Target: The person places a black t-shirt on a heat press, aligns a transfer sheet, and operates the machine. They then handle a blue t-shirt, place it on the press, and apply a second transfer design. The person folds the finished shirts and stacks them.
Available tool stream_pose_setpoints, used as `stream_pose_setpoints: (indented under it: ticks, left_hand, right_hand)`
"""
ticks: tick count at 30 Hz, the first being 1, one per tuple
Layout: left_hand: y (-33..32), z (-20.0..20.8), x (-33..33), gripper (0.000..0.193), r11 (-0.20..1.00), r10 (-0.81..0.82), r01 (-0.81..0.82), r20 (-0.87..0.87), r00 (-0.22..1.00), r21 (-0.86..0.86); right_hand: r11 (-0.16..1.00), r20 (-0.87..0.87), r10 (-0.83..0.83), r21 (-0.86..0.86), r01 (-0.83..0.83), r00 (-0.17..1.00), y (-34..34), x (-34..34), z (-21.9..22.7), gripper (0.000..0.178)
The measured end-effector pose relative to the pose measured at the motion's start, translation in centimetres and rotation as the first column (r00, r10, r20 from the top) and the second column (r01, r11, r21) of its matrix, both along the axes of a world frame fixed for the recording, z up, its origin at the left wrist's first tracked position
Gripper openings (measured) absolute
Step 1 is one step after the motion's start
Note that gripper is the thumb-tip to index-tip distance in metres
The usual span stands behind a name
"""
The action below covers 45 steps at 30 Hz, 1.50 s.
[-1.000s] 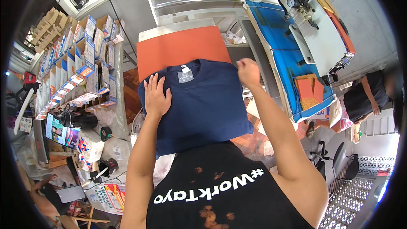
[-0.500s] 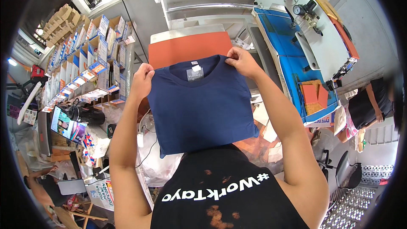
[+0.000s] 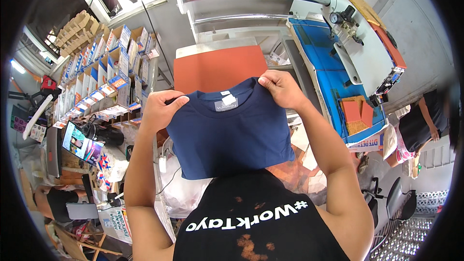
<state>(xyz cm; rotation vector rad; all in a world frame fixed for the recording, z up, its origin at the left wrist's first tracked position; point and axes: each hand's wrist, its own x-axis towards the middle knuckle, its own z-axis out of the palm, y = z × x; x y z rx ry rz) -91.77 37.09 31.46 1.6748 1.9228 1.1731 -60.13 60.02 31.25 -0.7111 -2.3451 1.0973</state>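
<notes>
Shirt, navy and folded, is held on the near side of the orange pad, its collar end screening part of the pad's near edge; whether the two touch cannot be told. Left hand and right hand each pinch a shoulder corner, fingers closed on the cloth, with some fingertips hidden. A white tag covers part of the grey neck label, and a co-worker, far right of the pad, is blurred toward the rim.
</notes>
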Motion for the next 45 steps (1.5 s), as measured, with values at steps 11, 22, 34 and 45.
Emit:
stream_pose_setpoints:
  ticks: [11, 22, 34, 45]
  left_hand:
    - [0.1, 0.1, 2.5, 0.009, 0.982, 0.014, -0.013, -0.008, 1.0, 0.189]
    - [-3.6, 1.7, 0.6, 0.029, 0.996, -0.055, 0.055, 0.003, 0.998, -0.076]
    - [-9.4, 1.2, -1.4, 0.031, 0.897, -0.191, 0.101, -0.172, 0.966, -0.43]
    - [-17.3, 0.2, -2.9, 0.026, 0.957, 0.259, -0.207, 0.279, 0.925, -0.204]
  right_hand:
    - [0.978, -0.155, -0.068, 0.183, 0.096, 0.986, -2.1, 0.9, -0.3, 0.015]
    - [0.965, 0.108, 0.031, -0.262, -0.002, 0.994, -1.1, 4.4, 1.5, 0.036]
    - [0.978, 0.212, -0.152, -0.111, 0.178, 0.965, -1.4, 10.0, 0.1, 0.032]
    - [0.999, 0.391, -0.046, 0.006, 0.047, 0.919, -1.9, 15.1, 3.3, 0.03]
